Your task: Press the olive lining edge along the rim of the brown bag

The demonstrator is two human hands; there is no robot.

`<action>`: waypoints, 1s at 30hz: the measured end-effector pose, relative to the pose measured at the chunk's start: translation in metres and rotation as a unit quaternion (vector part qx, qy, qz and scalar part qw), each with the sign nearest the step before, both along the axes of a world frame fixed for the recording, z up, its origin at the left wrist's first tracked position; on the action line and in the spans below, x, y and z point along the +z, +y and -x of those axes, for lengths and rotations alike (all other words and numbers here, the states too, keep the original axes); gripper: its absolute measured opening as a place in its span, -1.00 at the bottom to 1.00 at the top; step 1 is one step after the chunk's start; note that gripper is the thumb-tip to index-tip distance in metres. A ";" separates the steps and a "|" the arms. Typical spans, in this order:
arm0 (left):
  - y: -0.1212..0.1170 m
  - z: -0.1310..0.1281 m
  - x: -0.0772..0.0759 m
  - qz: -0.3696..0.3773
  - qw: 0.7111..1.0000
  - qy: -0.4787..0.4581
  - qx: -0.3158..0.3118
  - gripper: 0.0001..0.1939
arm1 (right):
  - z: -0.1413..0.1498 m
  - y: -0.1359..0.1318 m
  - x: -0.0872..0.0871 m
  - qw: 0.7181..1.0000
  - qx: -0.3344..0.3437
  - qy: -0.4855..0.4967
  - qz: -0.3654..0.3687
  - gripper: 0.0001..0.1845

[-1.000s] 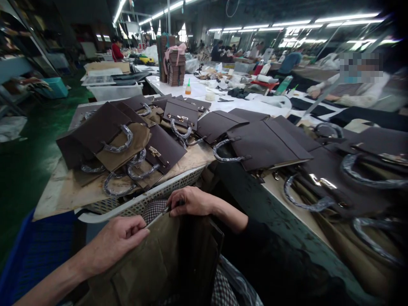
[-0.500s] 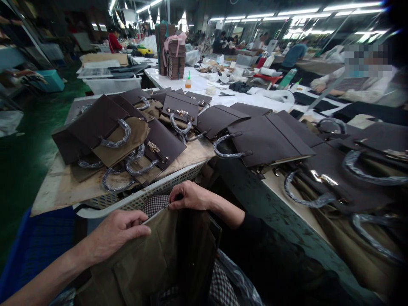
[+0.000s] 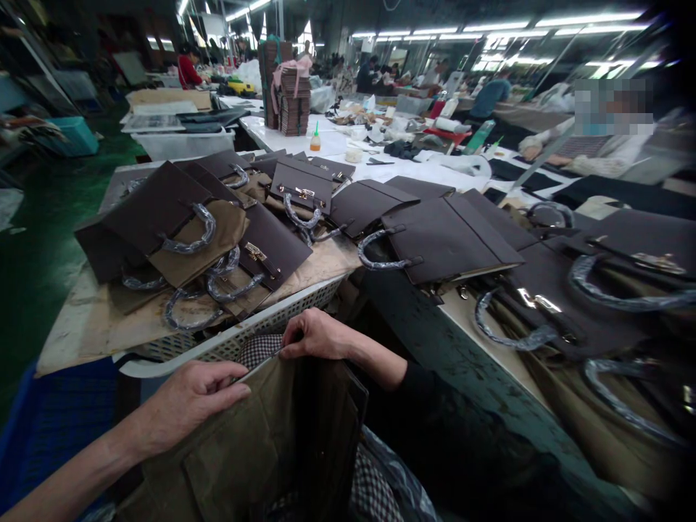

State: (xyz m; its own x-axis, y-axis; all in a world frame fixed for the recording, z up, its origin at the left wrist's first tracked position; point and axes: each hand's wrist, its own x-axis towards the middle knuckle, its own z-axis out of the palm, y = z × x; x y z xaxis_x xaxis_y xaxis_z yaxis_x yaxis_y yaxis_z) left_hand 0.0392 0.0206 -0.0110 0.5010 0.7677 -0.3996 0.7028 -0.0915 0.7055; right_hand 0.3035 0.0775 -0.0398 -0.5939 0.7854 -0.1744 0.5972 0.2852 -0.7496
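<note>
Right of the open olive-brown bag (image 3: 228, 449), a plain black sleeve (image 3: 462, 428) ends partway along the right forearm (image 3: 375, 359). The left forearm (image 3: 81, 473), left of the bag, is bare. Black-and-white checked cloth (image 3: 375, 486), apparently clothing, shows beyond and right of the bag.

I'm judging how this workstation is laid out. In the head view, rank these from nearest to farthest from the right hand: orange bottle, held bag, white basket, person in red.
1. Held bag: its edge pinched by the right hand.
2. White basket: just ahead, stretching left.
3. Orange bottle: well ahead, on the white table.
4. Person in red: far back, left.
</note>
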 end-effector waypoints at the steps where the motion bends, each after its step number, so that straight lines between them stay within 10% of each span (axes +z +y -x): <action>1: 0.000 0.000 -0.001 0.000 1.000 0.001 0.001 -0.62 | 0.000 0.000 0.000 1.000 -0.004 -0.004 0.001 -0.74; 15: 0.025 -0.025 0.008 -0.009 0.999 0.007 -0.042 -0.63 | 0.007 0.000 0.000 1.000 -0.029 0.006 0.003 -0.75; 24: 0.043 -0.056 -0.019 -0.007 0.999 -0.024 -0.025 -0.68 | 0.011 0.002 -0.005 0.999 -0.035 -0.021 0.020 -0.78; 30: 0.034 -0.048 -0.012 -0.070 0.997 0.008 0.010 -0.73 | -0.009 -0.017 0.029 0.993 -0.055 -0.019 -0.101 -0.66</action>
